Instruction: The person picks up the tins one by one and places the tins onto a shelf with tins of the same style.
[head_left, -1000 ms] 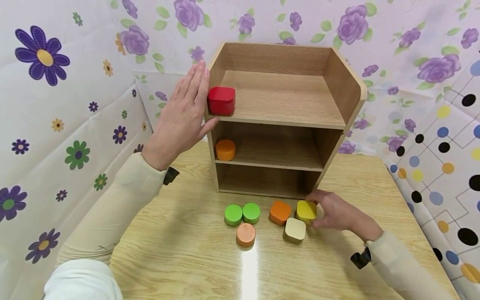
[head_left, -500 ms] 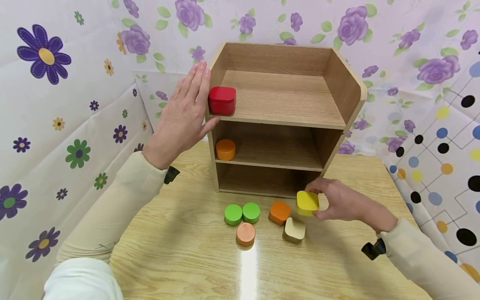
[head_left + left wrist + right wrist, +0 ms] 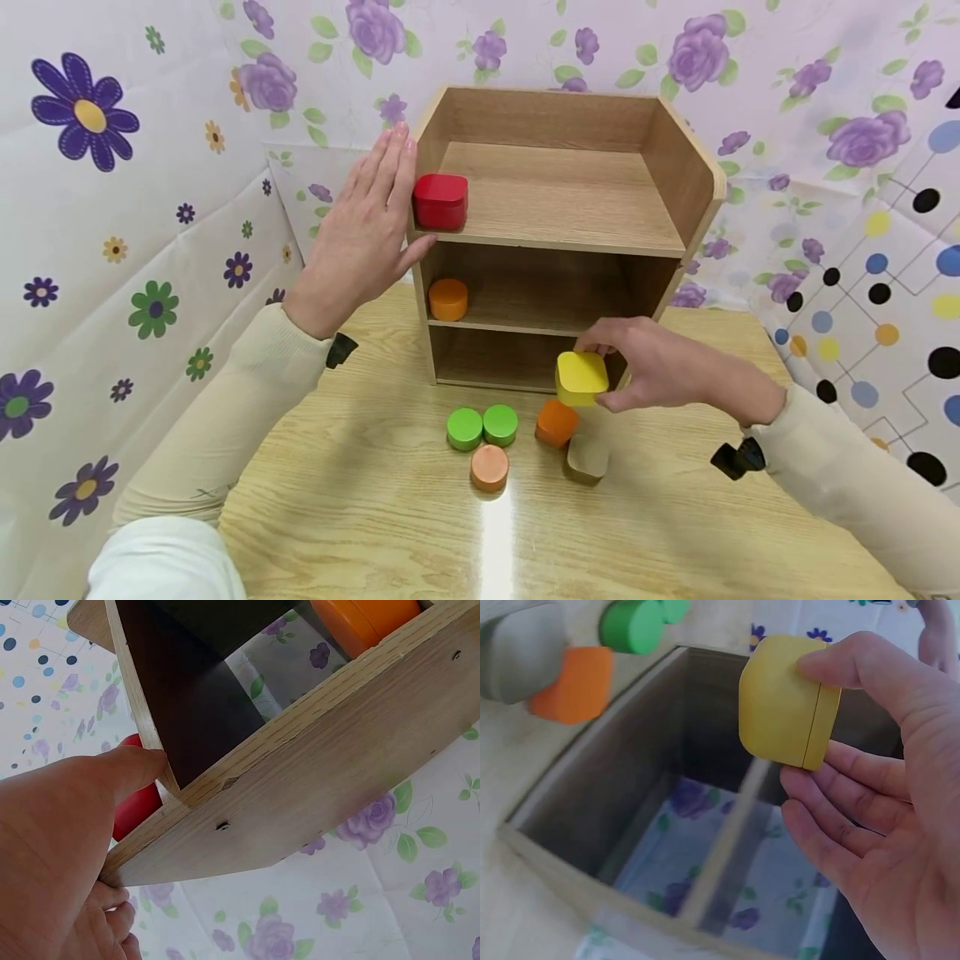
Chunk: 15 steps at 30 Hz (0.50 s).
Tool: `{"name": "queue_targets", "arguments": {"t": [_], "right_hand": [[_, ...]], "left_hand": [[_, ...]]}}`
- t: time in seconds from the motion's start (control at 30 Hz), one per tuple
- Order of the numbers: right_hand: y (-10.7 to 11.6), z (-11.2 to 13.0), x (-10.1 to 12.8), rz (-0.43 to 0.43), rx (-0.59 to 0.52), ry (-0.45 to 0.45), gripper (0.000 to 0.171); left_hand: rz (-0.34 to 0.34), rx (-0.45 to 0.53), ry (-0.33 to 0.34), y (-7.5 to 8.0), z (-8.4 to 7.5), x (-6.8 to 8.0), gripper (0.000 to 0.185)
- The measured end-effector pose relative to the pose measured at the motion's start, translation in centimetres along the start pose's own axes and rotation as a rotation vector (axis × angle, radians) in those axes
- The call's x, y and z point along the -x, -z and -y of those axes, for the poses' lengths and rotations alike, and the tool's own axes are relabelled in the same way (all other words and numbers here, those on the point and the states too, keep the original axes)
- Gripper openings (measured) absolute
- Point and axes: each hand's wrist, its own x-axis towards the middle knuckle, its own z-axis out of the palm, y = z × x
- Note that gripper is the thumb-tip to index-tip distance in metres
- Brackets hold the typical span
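My right hand [image 3: 667,362] holds a small yellow rounded-square box [image 3: 581,377] in front of the lowest compartment of a wooden shelf [image 3: 558,200]. The right wrist view shows the thumb on one side of the yellow box [image 3: 780,705] and fingertips on the other, with a lid seam between. My left hand [image 3: 360,225] lies with straight fingers along the shelf's left side, its thumb at the front edge of the top board. Beside it, a red rounded-square box [image 3: 441,202] sits on the top level. An orange round box [image 3: 448,300] stands at the left of the middle level.
On the table [image 3: 375,500] before the shelf are two green round boxes [image 3: 482,427], a peach round box [image 3: 490,467], an orange rounded-square box [image 3: 557,422] and a cream one [image 3: 588,457], shaded by my right hand. Flower-patterned sheets [image 3: 315,75] hang behind and left.
My right hand has lifted the yellow box off the table and carried it left and toward the shelf, above the orange rounded-square box. The left hand has stayed on the shelf's side.
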Motion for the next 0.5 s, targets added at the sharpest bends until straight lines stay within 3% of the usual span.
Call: {"name": "queue_targets", "arguments": {"t": [0.5], "right_hand": [[8.1,4.0,-5.1,-0.005,-0.058,0.059,0.052]], "left_hand": [[0.005,0.002,0.006,-0.1,-0.1,-0.1,0.102]]}}
